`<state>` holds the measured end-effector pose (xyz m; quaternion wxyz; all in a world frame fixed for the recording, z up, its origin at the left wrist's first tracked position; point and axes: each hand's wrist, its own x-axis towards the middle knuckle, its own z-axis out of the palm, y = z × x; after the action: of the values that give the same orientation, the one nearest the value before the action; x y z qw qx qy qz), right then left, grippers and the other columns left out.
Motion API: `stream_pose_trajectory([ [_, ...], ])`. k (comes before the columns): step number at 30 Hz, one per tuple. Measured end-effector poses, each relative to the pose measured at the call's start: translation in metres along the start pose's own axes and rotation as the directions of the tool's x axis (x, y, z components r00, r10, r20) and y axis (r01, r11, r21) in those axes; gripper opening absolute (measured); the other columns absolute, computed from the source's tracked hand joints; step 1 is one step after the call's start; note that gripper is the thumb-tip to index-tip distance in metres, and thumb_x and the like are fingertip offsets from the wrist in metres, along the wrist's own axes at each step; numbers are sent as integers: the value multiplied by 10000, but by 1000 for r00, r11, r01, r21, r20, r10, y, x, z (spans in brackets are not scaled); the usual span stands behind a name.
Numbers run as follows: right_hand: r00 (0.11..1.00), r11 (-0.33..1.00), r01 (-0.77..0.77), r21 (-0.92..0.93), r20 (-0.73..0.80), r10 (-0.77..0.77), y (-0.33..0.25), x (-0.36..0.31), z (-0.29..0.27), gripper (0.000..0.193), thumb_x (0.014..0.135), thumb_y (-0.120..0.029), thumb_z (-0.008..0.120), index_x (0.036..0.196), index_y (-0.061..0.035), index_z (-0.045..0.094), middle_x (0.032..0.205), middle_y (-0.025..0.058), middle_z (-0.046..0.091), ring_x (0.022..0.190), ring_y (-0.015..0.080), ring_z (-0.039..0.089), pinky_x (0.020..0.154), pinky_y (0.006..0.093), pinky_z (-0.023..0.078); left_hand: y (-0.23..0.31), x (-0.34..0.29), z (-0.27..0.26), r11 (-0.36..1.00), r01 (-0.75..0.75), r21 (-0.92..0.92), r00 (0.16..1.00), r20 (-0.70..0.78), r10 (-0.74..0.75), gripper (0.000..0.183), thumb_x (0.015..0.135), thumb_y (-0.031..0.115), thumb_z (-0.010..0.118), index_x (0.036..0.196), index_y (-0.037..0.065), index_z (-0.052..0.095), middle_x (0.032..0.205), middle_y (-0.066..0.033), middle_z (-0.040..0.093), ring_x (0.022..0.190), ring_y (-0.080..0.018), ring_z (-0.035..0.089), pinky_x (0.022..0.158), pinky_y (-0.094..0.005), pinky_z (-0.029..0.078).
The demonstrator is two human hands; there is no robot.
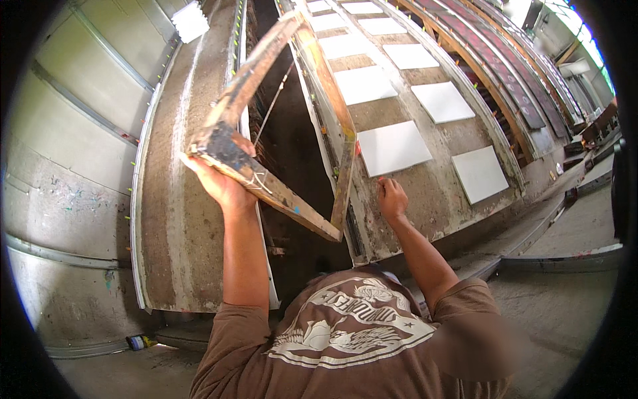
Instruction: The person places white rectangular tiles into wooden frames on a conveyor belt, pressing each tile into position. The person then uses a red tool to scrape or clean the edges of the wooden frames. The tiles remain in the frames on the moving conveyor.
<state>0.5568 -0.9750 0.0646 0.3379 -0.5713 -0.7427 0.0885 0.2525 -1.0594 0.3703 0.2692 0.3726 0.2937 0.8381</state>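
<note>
My left hand (224,189) is closed round the near left corner of a worn wooden frame (292,209), held up and tilted over the dark gap between two long tables. Its wood is stained with paint, and a string is wound near the gripped corner; whether a mesh spans it I cannot tell. My right hand (393,198) is over the right table with its fingers curled in, just below the near edge of a white square sheet (395,149). A tiny reddish spot shows at its fingertips; what they hold, if anything, I cannot make out.
The right table (399,233) carries two rows of white sheets (442,102). Along the left table (159,266) runs a pale streak, with a white stack (190,22) at its far end. A paint-marked wall (66,179) is on the left; a brush (139,342) lies low at left.
</note>
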Motion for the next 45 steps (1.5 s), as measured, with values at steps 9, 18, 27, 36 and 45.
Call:
stream_pose_trajectory([
  [9, 834, 930, -353, 107, 487, 260, -37, -65, 39, 218, 931, -255, 699, 1089, -105, 684, 1029, 148, 745, 989, 385, 702, 822, 487, 547, 15, -1, 3, 996, -74, 40, 996, 47, 72, 707, 1007, 740, 380, 945, 74, 611, 759, -50, 531, 729, -186, 495, 622, -326, 411],
  [18, 888, 968, -248, 49, 411, 206, -57, -19, -18, 421, 915, -284, 701, 1274, -71, 643, 1124, 176, 738, 1074, 387, 694, 906, 485, 533, -3, -6, 7, 998, 15, 55, 998, -67, -11, 733, 1029, 722, 308, 1082, 43, 580, 797, -85, 579, 682, -218, 553, 636, -367, 475],
  [27, 515, 466, 856, 223, -446, -732, -256, 102, -189, 276, 815, -239, 798, 1051, -110, 740, 994, 35, 706, 839, 211, 675, 668, 325, 541, -27, 3, -2, 993, 89, 71, 986, -144, -79, 709, 1068, 656, 292, 1034, 23, 610, 781, -113, 654, 642, -216, 624, 596, -346, 520],
  [36, 435, 391, 900, 193, -478, -763, -282, 125, -184, 131, 773, -120, 766, 896, -101, 724, 853, 9, 669, 711, 190, 618, 582, 305, 496, -34, 3, 4, 991, 3, 137, 998, -55, 5, 667, 1096, 588, 306, 1057, 0, 619, 818, -109, 680, 678, -181, 648, 602, -316, 534],
  [45, 807, 488, -25, 872, 306, -506, -269, 136, -166, 141, 966, -126, 717, 959, 13, 691, 852, 75, 727, 810, 78, 622, 725, 293, 512, -33, 5, -2, 979, 19, 202, 1000, 20, -23, 681, 1081, 618, 330, 1084, 0, 617, 819, -95, 674, 665, -166, 637, 586, -299, 517],
])
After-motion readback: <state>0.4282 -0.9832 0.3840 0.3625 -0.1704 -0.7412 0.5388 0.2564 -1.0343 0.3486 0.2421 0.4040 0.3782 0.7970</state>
